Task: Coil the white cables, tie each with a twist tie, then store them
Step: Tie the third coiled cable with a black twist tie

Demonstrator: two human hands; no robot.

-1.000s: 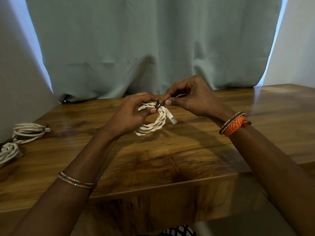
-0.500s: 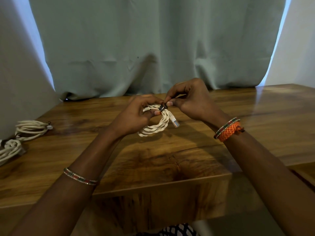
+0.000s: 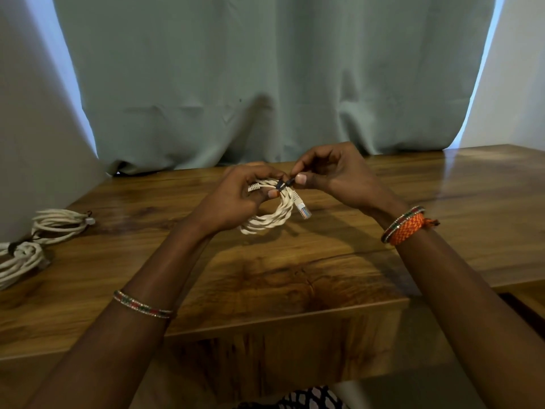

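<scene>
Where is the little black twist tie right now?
In the head view, the black twist tie sits mid-frame on top of the white cable coil, pinched by the right hand while the left hand holds the coil.

Light: dim room, daylight glowing pale blue at both edges of the curtain [image 3: 265, 84]
Glare: soft sheen on the table [image 3: 472, 178] at far right
Shadows: dark, soft ones under both arms, falling toward the near edge
Blur: coiled cables [image 3: 44, 228] at far left smeared; centre fairly sharp
Distortion: wide-angle bowing at the sides
</scene>
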